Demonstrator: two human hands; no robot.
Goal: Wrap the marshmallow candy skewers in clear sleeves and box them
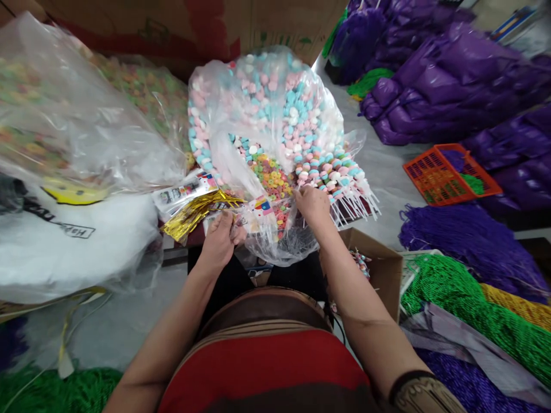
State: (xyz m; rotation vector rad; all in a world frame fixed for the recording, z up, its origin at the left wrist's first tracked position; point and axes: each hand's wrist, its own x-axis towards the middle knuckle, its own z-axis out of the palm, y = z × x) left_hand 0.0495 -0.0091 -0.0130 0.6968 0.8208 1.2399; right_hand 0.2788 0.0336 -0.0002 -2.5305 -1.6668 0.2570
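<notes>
My left hand is closed, its thumb and fingers pinching a crinkled piece of clear plastic. Beside it lie gold twist ties and printed clear packets. My right hand is closed at the edge of a heap of small ring-shaped pieces in yellow, green and red; what its fingers hold is hidden. A packet with a colourful printed label lies between my hands. Just past my right hand are skewers of pink, blue and white pieces with white stick ends.
A large clear bag of pink, blue and white pieces stands ahead. More filled bags are at left. An open cardboard box sits by my right forearm. Purple bundles, an orange basket and green bead strands lie right.
</notes>
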